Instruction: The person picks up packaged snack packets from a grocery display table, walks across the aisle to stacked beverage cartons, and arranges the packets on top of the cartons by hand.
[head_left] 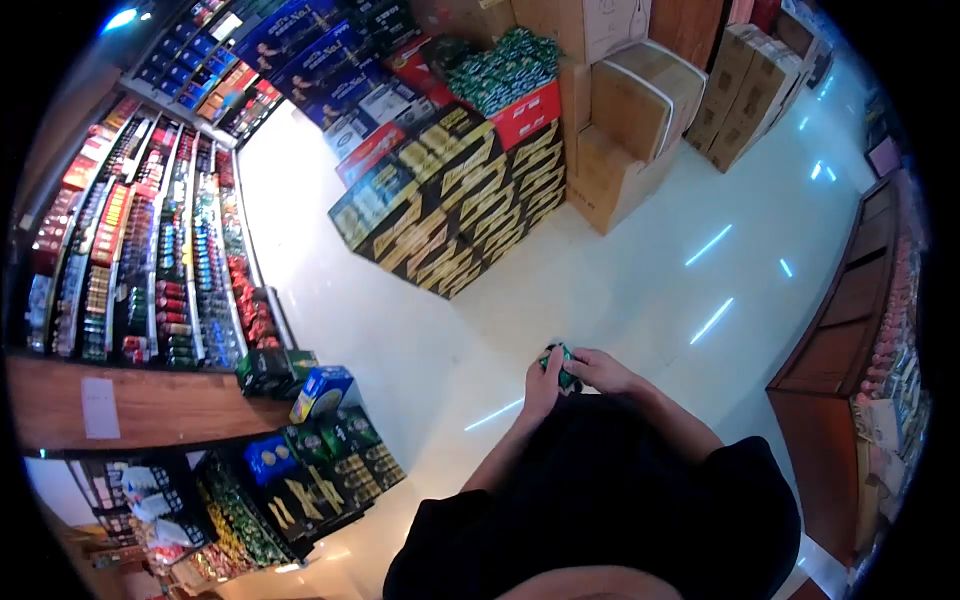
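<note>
In front of my body, over the floor, I hold a small green item with dark and white patches [567, 379], perhaps a wrapped packet. My left hand [541, 386] is closed around its left side. From the right, my right hand [601, 371] grips it with the thumb on top. Fingers cover much of it, so its exact kind cannot be made out. Beyond my hands, a red box [527, 115] full of green-and-white packets [508, 72] sits on the carton stack; their colours resemble those of the held item.
Black-and-gold cartons [455, 215] are stacked ahead, with brown cardboard boxes [625, 150] beside them. Shelves of bottles and cans [150, 240] line the left. A wooden counter [150, 405] juts in there. Wooden cabinets [835, 400] stand at right. The glossy tiled floor [640, 270] reflects lights.
</note>
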